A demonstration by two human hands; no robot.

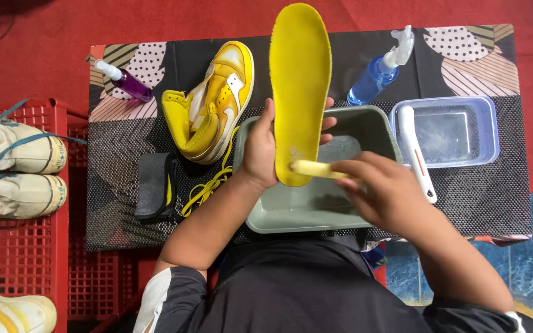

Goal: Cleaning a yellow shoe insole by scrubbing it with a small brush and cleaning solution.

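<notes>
My left hand (260,148) holds a yellow insole (300,80) upright by its lower end, over a grey-green basin (374,126). My right hand (384,191) grips a small pale-yellow brush (309,168) whose tip rests against the insole's heel end. A yellow and white high-top shoe (214,102) lies on its side left of the basin, with yellow laces (208,188) trailing below it.
A patterned mat (482,185) covers a low table on red carpet. On it are a purple spray bottle (128,80), a blue spray bottle (380,68), a clear tub (482,126) with a white brush (414,151) across it, and a dark sponge (152,188). A red crate (26,246) at left carries white sneakers (13,163).
</notes>
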